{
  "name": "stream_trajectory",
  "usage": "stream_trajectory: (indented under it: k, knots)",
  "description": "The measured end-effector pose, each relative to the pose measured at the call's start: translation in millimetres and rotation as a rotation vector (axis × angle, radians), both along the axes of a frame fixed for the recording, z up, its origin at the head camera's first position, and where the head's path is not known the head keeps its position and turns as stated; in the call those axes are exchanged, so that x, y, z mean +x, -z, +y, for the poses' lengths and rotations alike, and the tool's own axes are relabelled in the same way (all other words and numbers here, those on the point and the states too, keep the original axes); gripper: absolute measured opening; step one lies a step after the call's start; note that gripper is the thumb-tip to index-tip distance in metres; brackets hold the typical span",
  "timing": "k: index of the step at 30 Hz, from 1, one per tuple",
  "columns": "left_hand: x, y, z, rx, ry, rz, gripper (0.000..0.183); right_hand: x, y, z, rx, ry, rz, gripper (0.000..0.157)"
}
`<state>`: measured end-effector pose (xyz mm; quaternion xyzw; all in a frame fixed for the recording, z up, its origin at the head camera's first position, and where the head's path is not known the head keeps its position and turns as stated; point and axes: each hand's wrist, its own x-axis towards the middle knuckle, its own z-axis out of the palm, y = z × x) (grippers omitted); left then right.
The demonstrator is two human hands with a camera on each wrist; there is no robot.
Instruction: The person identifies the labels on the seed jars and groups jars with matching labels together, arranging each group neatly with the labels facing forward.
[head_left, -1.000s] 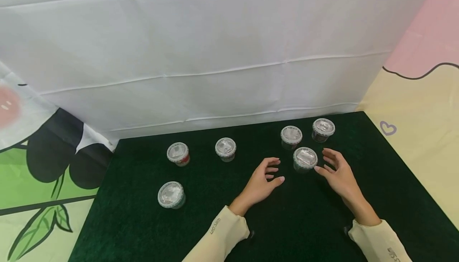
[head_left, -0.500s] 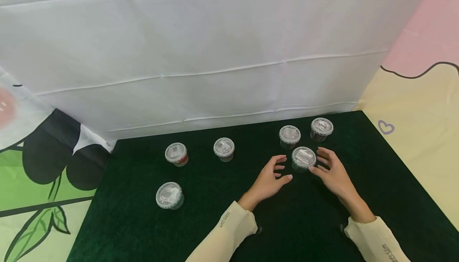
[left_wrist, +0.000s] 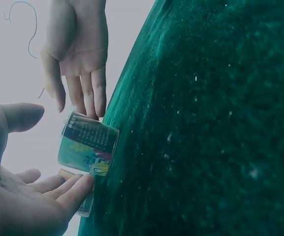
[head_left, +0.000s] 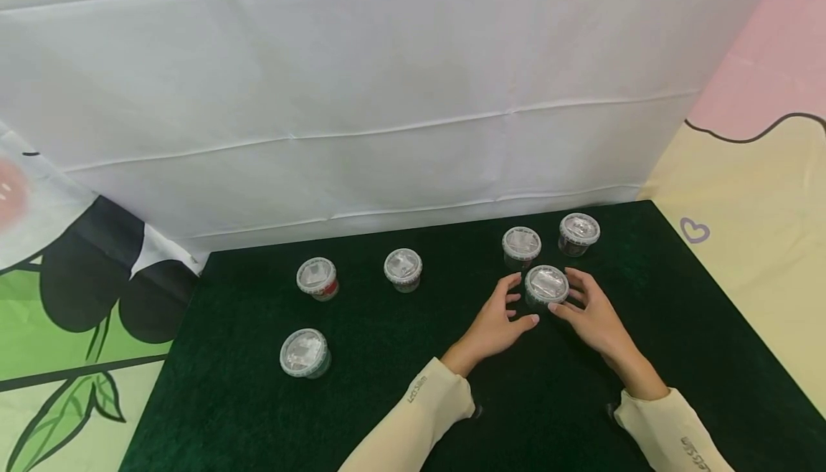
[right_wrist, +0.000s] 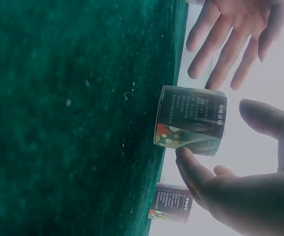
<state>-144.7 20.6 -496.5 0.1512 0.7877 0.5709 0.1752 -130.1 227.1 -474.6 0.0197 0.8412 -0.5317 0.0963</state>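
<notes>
A small clear lidded cup [head_left: 546,285] with a printed label stands upright on the green cloth, between the two hands. On its left side is my left hand [head_left: 495,325], fingers lightly bent; in the left wrist view its fingertips [left_wrist: 85,184] are right at the cup wall, the thumb well apart. My right hand [head_left: 595,318] is on the other side. In the right wrist view its index fingertip [right_wrist: 183,155] meets the cup's side, while the thumb [right_wrist: 260,115] stays off it. Neither hand is curled round the cup.
Just behind it stand two more lidded cups, one nearer [head_left: 522,244] and one farther right [head_left: 578,232]. Three others are on the left: a middle cup [head_left: 403,267], a red-marked cup [head_left: 317,276] and a front cup [head_left: 305,354]. A white cloth backdrop [head_left: 387,99] rises behind the table.
My left hand has moved right and slightly up to the cup. The right hand has shifted left, closing in on its other side. The cups stay in place.
</notes>
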Motion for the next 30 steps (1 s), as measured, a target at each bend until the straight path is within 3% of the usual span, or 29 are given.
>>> stream_trajectory:
  k: [15, 30]
  knots:
    - [-0.7, 2.1, 6.4, -0.002, 0.000, -0.085, 0.074, -2.3, 5.1, -6.1, 0.015, -0.001, 0.016, 0.076]
    - [1.9, -0.3, 7.4, 0.013, -0.003, -0.080, 0.072, -1.9, 8.4, -10.0, 0.071, -0.004, 0.088, 0.073]
